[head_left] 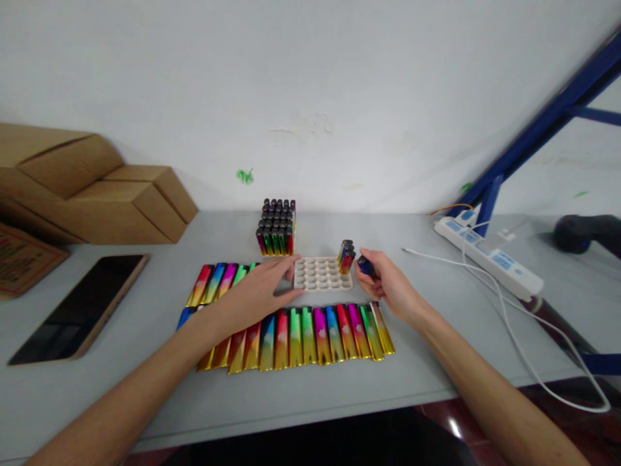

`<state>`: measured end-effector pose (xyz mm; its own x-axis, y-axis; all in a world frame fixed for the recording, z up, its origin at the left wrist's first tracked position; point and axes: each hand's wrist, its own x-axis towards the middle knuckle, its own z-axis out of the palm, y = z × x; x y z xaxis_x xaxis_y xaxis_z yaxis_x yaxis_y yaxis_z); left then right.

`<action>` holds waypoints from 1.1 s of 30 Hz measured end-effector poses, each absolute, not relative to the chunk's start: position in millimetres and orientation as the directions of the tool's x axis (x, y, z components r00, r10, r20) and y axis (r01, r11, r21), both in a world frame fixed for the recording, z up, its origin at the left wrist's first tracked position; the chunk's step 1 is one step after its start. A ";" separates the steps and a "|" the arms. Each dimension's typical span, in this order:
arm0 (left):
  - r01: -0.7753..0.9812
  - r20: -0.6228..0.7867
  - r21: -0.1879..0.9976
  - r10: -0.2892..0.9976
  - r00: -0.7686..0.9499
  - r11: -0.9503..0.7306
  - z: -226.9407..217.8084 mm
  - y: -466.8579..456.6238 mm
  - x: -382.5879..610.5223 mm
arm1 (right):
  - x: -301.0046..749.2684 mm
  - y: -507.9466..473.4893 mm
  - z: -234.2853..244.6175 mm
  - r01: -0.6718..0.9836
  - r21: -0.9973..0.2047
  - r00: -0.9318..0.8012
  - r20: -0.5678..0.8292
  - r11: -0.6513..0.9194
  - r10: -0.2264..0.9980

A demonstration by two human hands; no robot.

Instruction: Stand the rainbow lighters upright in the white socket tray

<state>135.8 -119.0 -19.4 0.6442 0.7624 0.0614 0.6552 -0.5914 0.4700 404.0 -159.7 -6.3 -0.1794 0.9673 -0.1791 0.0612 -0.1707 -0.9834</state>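
Note:
A white tray (322, 274) with rows of small pockets lies on the table. My left hand (264, 285) holds its left end, fingers at the far corner and thumb at the near corner. A few lighters (346, 257) stand upright in the pockets at its right end. Just right of them, my right hand (383, 281) is closed around a lighter with a dark blue top (365, 266); its lower part is hidden by the fingers. In front of the tray lies a row of shiny multicoloured lighters (295, 338). More lighters (218, 283) lie to the left, partly covered by my left forearm.
Behind the tray stands a block of upright lighters (276, 228) with black tops. A phone (80, 307) and cardboard boxes (116, 200) are on the left. On the right are a power strip (490, 257), a white cable (502, 301) and a blue metal frame (543, 110).

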 end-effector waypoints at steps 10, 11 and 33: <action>0.663 0.049 0.469 0.766 0.640 -0.584 -17.9 -119.3 135.7 | 407.9 -160.6 -10.4 0.089 -0.980 -0.179 -0.194 -0.180 0.965; 0.662 0.048 0.470 0.766 0.641 -0.584 -17.7 -119.4 135.6 | 408.1 -160.8 -10.0 0.085 -0.980 -0.174 -0.194 -0.181 0.966; 0.666 0.038 0.462 0.763 0.645 -0.586 -14.9 -121.0 136.8 | 432.9 -166.5 3.0 0.216 -0.946 -0.259 0.184 0.243 0.948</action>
